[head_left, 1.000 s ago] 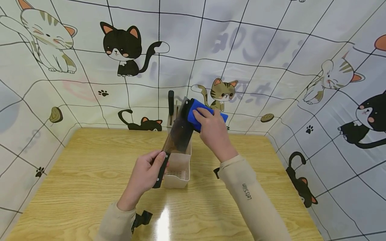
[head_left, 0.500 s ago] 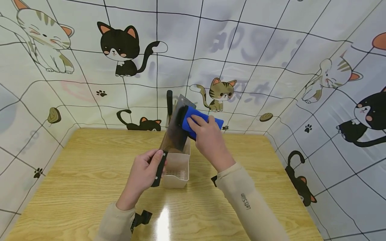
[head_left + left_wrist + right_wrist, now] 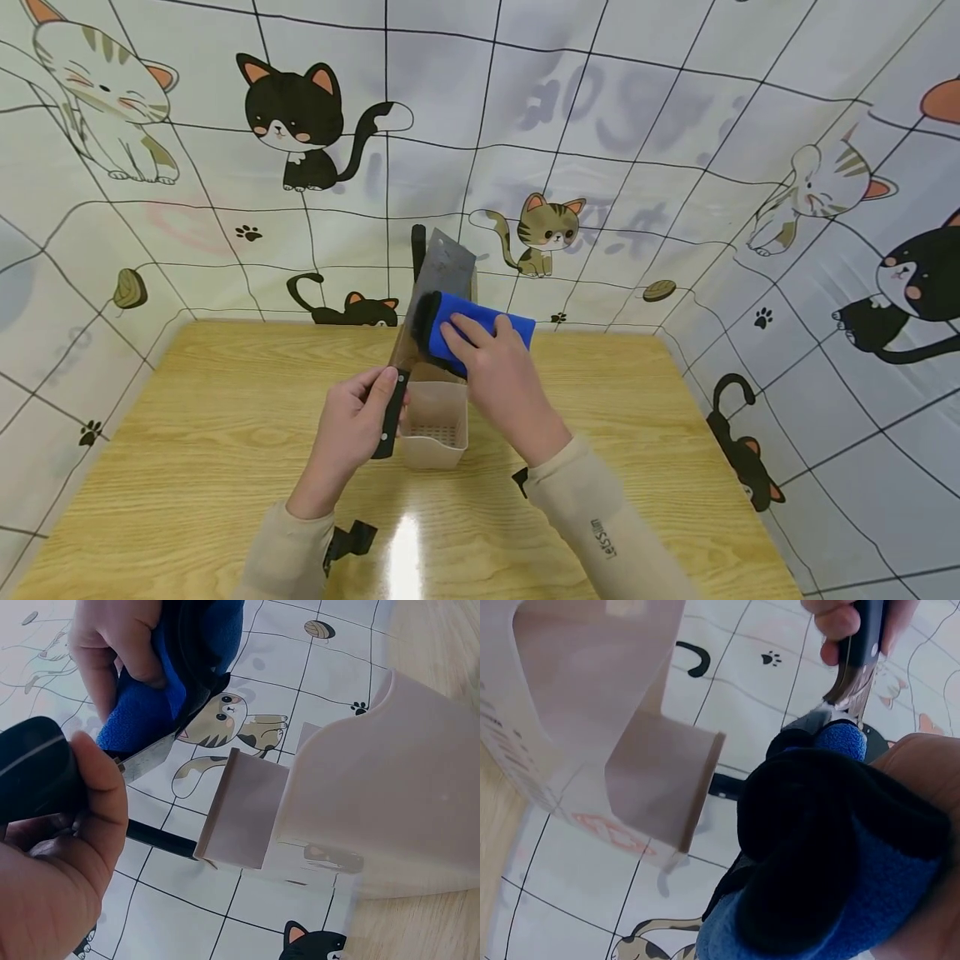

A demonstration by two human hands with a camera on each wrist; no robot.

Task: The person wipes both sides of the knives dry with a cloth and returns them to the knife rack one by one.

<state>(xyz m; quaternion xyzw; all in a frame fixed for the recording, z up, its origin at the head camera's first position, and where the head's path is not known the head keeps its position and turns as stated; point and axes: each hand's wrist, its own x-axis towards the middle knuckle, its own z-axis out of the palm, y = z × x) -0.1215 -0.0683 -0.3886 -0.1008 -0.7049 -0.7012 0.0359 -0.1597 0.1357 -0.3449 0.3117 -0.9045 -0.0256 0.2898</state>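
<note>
Nearest you, your left hand [image 3: 348, 425] gripped the black handle [image 3: 392, 415] of the cleaver [image 3: 446, 262], which you held up off the bench [image 3: 225, 458], its butt pointing back toward you and its long axis running away, slanted a little to the right. Farther out, beyond the front of the pale holder [image 3: 433, 456], your right hand [image 3: 504, 375] gripped the folded blue cloth [image 3: 482, 313] against the blade. Past the cloth, the blade's squared end pointed toward the cat-printed sheet [image 3: 337, 229], just right of an upright dark handle [image 3: 418, 248].
</note>
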